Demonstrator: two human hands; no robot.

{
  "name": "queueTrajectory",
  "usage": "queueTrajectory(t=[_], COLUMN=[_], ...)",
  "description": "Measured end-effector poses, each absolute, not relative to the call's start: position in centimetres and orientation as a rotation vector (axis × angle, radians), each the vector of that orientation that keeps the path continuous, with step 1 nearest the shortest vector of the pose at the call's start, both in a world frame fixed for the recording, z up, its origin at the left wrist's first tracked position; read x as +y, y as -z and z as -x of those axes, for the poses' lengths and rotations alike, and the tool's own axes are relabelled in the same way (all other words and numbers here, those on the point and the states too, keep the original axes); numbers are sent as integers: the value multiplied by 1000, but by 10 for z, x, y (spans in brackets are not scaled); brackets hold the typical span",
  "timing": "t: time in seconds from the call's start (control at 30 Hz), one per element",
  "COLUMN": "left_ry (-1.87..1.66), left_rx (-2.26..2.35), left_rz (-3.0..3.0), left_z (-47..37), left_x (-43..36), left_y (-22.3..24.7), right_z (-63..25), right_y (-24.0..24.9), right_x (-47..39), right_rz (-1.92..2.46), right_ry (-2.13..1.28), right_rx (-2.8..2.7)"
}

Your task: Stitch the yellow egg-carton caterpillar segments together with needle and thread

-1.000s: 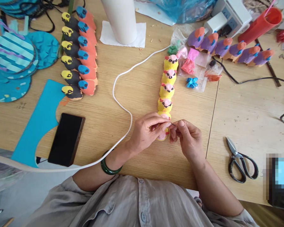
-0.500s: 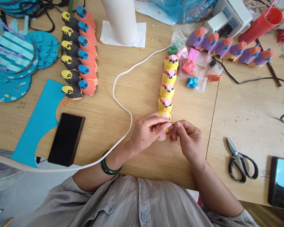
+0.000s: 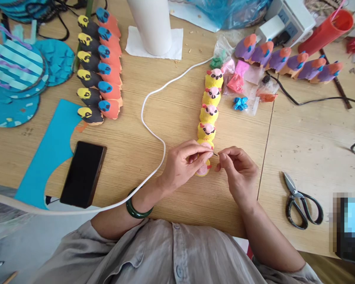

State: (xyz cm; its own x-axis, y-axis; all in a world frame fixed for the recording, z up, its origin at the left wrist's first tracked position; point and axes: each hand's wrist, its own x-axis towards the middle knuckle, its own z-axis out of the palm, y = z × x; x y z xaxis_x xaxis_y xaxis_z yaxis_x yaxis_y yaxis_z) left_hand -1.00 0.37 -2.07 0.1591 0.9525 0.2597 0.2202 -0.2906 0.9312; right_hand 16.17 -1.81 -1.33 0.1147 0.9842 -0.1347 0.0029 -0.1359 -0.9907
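My left hand is closed in a pinch on a thin dark strand, whose end sticks out past the fingertips. Just right of that end, my right hand has thumb and forefinger pressed together; anything between them is too small to make out. A slight gap parts the two hands. Under and beyond my left hand runs a row of yellow clay figures with pink faces and red ears. Several farther ones carry dark eye marks. My left fingers partly cover the nearest figures, and a pink face shows below them.
Bags of coloured clay lie beyond the row, near purple figures. Scissors rest at right. A white cable crosses the table left of my hands, by a phone, blue sheet and black-and-yellow figures.
My right hand has drawn slightly right, away from my left fingertips, and the dark strand's end now shows between them. My left hand has stayed nearly still.
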Motion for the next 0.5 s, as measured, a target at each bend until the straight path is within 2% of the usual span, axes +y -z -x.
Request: queueTrajectory(t=[0.2,0.5], left_ry=[-1208,-1194], left_rx=[1122,1126], left_rz=[-1673,-1676], left_z=[9,10], left_x=[4,5], left_y=[22,22], right_z=[-162,-163], right_y=[16,21], right_x=[-19,-15], right_rz=[1351,1255], right_ry=[-1139,-1505], right_rx=[-1263,-846])
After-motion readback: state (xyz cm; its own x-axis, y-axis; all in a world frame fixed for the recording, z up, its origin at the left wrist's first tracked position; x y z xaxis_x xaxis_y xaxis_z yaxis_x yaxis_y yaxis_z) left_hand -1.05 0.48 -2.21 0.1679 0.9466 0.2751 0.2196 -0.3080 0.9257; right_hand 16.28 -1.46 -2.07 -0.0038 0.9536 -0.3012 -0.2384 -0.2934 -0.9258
